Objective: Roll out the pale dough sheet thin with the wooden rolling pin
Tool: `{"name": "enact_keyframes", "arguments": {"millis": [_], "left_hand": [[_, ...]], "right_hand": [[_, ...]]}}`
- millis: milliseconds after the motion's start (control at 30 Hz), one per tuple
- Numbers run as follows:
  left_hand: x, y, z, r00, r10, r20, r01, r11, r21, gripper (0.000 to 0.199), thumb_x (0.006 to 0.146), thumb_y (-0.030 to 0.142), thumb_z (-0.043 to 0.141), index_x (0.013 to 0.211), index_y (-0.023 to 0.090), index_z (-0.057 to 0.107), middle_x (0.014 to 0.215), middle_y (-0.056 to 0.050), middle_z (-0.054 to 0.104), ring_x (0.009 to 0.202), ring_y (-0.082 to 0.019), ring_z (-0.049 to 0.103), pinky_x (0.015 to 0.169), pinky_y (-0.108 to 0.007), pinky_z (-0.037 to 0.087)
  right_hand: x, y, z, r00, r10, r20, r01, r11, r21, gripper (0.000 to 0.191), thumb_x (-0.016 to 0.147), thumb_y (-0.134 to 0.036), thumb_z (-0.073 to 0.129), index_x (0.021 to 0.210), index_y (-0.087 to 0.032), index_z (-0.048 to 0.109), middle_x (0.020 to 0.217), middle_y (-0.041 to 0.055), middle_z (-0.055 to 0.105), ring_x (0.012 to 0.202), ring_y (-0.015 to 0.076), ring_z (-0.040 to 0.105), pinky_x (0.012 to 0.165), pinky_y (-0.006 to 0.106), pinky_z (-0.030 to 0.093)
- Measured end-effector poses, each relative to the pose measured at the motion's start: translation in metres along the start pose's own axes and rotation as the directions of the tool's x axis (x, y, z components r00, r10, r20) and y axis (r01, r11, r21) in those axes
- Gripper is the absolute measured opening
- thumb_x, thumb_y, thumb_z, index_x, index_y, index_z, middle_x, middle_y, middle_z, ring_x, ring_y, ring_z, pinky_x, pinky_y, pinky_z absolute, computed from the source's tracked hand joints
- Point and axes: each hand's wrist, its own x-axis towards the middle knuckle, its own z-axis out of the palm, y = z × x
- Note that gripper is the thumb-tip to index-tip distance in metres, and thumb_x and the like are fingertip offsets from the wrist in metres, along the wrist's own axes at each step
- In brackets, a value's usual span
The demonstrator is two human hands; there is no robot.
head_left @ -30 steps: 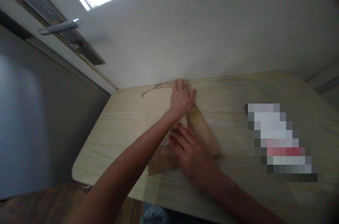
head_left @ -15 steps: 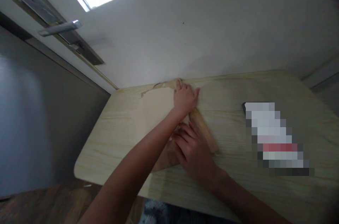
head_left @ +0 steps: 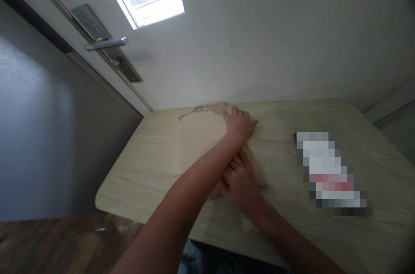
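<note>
A sheet of brown paper [head_left: 218, 107] lies on the table, its right side turned over into a thick folded strip [head_left: 254, 166]. Over its left part spreads a smooth cream-coloured sheet [head_left: 199, 138]. My left hand [head_left: 239, 125] is on the upper end of the fold, fingers curled over it and thumb out to the right. Below the left wrist, my right hand [head_left: 241, 183] grips the fold's left side with bent fingers. My left forearm crosses over the cream sheet and hides part of the paper. A thin curved strip [head_left: 201, 106] shows at the paper's back edge.
The pale wood-grain table [head_left: 136, 166] stands against a white door [head_left: 275, 49] with a metal lever handle [head_left: 106, 44] and a bright window pane. A blurred-out, phone-shaped object [head_left: 324, 166] lies at the right. Dark wooden floor [head_left: 65, 243] shows lower left.
The view has shifted, so table and door sit lower and further right. My right hand's fingers have bent in closer beneath the left wrist. Both hands remain at the folded paper.
</note>
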Motion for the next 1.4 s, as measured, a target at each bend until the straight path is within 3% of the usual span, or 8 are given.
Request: {"name": "enact_keyframes", "arguments": {"millis": [133, 300, 433, 567, 700, 1100, 1267, 1400], "left_hand": [[-0.008, -0.022, -0.001, 0.998, 0.008, -0.065, -0.008, 1.0, -0.008, 0.049, 0.086, 0.045, 0.026, 0.114, 0.01, 0.048, 0.123, -0.017, 0.046, 0.127, -0.027, 0.02, 0.094, -0.052, 0.027], [-0.012, -0.042, -0.005, 0.997, -0.047, -0.069, 0.043, 0.998, -0.053, 0.05, 0.086, 0.043, 0.027, 0.123, 0.011, 0.04, 0.136, -0.013, 0.032, 0.127, -0.032, 0.02, 0.097, -0.05, 0.026], [-0.01, -0.052, -0.001, 0.995, 0.004, -0.1, -0.015, 0.995, -0.103, 0.052, 0.087, 0.044, 0.027, 0.123, 0.009, 0.041, 0.132, -0.015, 0.038, 0.126, -0.029, 0.024, 0.101, -0.045, 0.022], [-0.005, -0.064, 0.008, 0.982, 0.092, -0.165, -0.117, 0.982, -0.149, 0.046, 0.089, 0.034, 0.026, 0.119, 0.003, 0.043, 0.127, -0.017, 0.043, 0.124, -0.021, 0.031, 0.106, -0.037, 0.013], [-0.003, -0.074, 0.015, 0.982, 0.052, -0.182, -0.093, 0.97, -0.225, 0.041, 0.089, 0.03, 0.026, 0.117, 0.006, 0.046, 0.13, -0.017, 0.04, 0.124, -0.021, 0.031, 0.104, -0.04, 0.019], [-0.011, -0.085, 0.02, 0.972, -0.075, -0.223, -0.022, 0.915, -0.403, 0.044, 0.089, 0.024, 0.02, 0.116, 0.002, 0.047, 0.132, -0.018, 0.037, 0.127, -0.019, 0.026, 0.104, -0.034, 0.021], [-0.008, -0.084, 0.022, 0.97, -0.018, -0.243, -0.08, 0.918, -0.389, 0.044, 0.089, 0.025, 0.018, 0.114, 0.005, 0.049, 0.125, -0.015, 0.046, 0.127, -0.019, 0.026, 0.105, -0.037, 0.019], [-0.007, -0.085, 0.023, 0.968, -0.011, -0.249, -0.096, 0.906, -0.412, 0.044, 0.088, 0.028, 0.02, 0.114, 0.004, 0.047, 0.127, -0.017, 0.042, 0.126, -0.02, 0.027, 0.104, -0.037, 0.021]], "right_hand": [[0.003, -0.006, -0.003, 0.997, -0.03, 0.075, 0.028, 0.999, 0.033, 0.022, 0.075, -0.019, 0.048, 0.092, -0.015, 0.061, 0.1, 0.0089, 0.061, 0.106, 0.0225, 0.047, 0.102, 0.046, 0.024], [0.0, -0.007, 0.001, 0.994, -0.093, 0.058, 0.089, 0.994, 0.07, 0.025, 0.079, -0.021, 0.044, 0.098, -0.014, 0.059, 0.112, 0.0091, 0.057, 0.114, 0.0201, 0.042, 0.102, 0.043, 0.024], [0.0, -0.006, 0.003, 0.992, -0.111, 0.064, 0.106, 0.991, 0.076, 0.026, 0.08, -0.021, 0.043, 0.1, -0.014, 0.058, 0.113, 0.0086, 0.057, 0.115, 0.0183, 0.041, 0.103, 0.041, 0.022], [0.0, -0.007, 0.003, 0.992, -0.105, 0.074, 0.097, 0.991, 0.097, 0.025, 0.081, -0.022, 0.043, 0.099, -0.014, 0.057, 0.113, 0.0073, 0.057, 0.116, 0.0162, 0.04, 0.104, 0.038, 0.02], [0.001, -0.009, 0.002, 0.989, -0.117, 0.087, 0.108, 0.989, 0.101, 0.024, 0.081, -0.023, 0.042, 0.098, -0.014, 0.058, 0.11, 0.0064, 0.058, 0.115, 0.0157, 0.04, 0.105, 0.036, 0.019], [0.0, -0.009, 0.002, 0.989, -0.13, 0.073, 0.124, 0.988, 0.091, 0.024, 0.082, -0.023, 0.043, 0.097, -0.013, 0.059, 0.105, 0.0057, 0.061, 0.111, 0.0161, 0.044, 0.104, 0.037, 0.021], [0.0, -0.01, 0.002, 0.992, -0.117, 0.054, 0.113, 0.99, 0.08, 0.023, 0.081, -0.021, 0.043, 0.094, -0.013, 0.06, 0.098, 0.0053, 0.063, 0.109, 0.0172, 0.045, 0.104, 0.038, 0.022], [0.0, -0.011, 0.002, 0.994, -0.098, 0.051, 0.094, 0.993, 0.076, 0.022, 0.082, -0.02, 0.043, 0.094, -0.014, 0.06, 0.097, 0.0048, 0.063, 0.107, 0.0166, 0.046, 0.103, 0.038, 0.023]]}}
